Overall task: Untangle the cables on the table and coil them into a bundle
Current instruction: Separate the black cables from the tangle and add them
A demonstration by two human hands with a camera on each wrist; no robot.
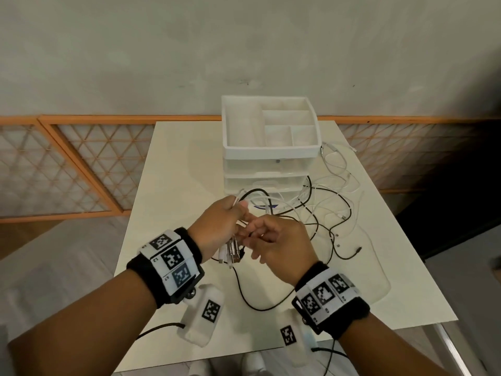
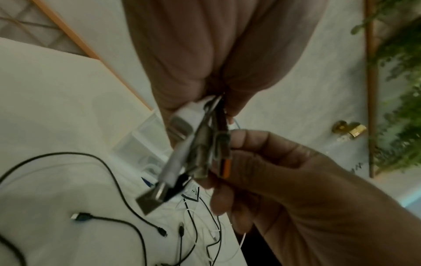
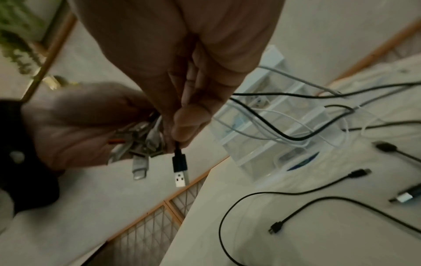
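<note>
A tangle of black and white cables [image 1: 320, 210] lies on the white table [image 1: 173, 169], right of centre. My left hand [image 1: 225, 226] grips a bunch of cable plug ends [image 1: 231, 251], which hang down below the fist; in the left wrist view the plug ends [image 2: 196, 158] show white, clear and orange-tipped. My right hand [image 1: 276, 240] meets it from the right and pinches a black USB cable [image 3: 180, 162] just above its plug, next to the bunch. A black cable loop [image 1: 260, 299] trails toward the near edge.
A white drawer organiser [image 1: 271, 147] with an open compartment tray on top stands at the back centre, cables running against its front. Loose plug ends [image 3: 357, 172] lie on the table to the right. An orange-framed lattice screen [image 1: 67, 164] stands behind and left.
</note>
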